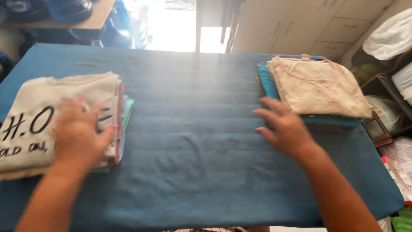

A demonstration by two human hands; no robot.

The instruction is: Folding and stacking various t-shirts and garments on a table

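Two bare forearms come up from the bottom edge, and between them lies the broad blue cloth (pixel 193 172) that covers the table. The left hand (pixel 79 135) is spread flat, fingers loose and a little blurred, palm down on the near right corner of the left pile (pixel 60 122), so it presses on the clothes and clasps nothing. On top of that pile sits a cream folded shirt (pixel 38 116) with dark lettering across it, and under its right edge pink and pale green layers (pixel 125 114) peek out, stacked neatly. Across the cloth, well apart from the first, the right hand (pixel 285 129) hangs open with fingers fanned toward the left, empty, its fingertips just beside the near left corner of the right pile (pixel 317 92); whether it touches the pile I cannot tell. That pile has a beige folded top (pixel 319 86) uppermost, a teal garment (pixel 268 83) showing along its left side and darker pieces beneath, all sitting near the far right corner of the table. Between the piles the cloth shows soft creases and a bright sheen from the light. Beyond the table's far edge, a glaring doorway (pixel 176 25) washes out the middle, pale cabinet doors (pixel 309 25) stand to its right, and a white bag (pixel 390 36) rests on shelving at the far right. At the far left, dark blue caps (pixel 64 8) sit on a wooden shelf.
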